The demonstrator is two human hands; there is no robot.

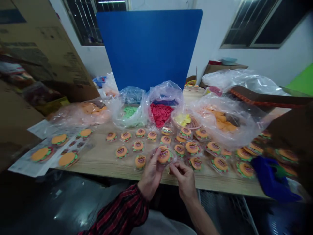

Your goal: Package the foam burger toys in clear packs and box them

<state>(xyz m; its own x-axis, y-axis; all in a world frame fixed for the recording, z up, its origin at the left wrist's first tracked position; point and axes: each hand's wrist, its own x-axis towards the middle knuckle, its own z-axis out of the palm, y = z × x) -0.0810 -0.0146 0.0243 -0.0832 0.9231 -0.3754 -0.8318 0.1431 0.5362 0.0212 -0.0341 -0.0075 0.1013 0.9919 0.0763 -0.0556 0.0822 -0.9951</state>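
L hand [152, 174] pinches burger toy [164, 154], R hand [184, 176] curled narrow at its wrapper edge; risk: toy slips onto near-edge row on tabletop [102, 160].

Orange burger toy [164, 154] (in clear wrap) held upright above the table edge.

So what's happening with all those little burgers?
A person at a wooden table holds one burger-shaped toy in a clear wrapper with the left hand, while the right hand pinches the wrapper's edge. Rows of similar burger toys lie on the table, and behind them stand plastic bags of green pieces, red pieces and orange pieces.
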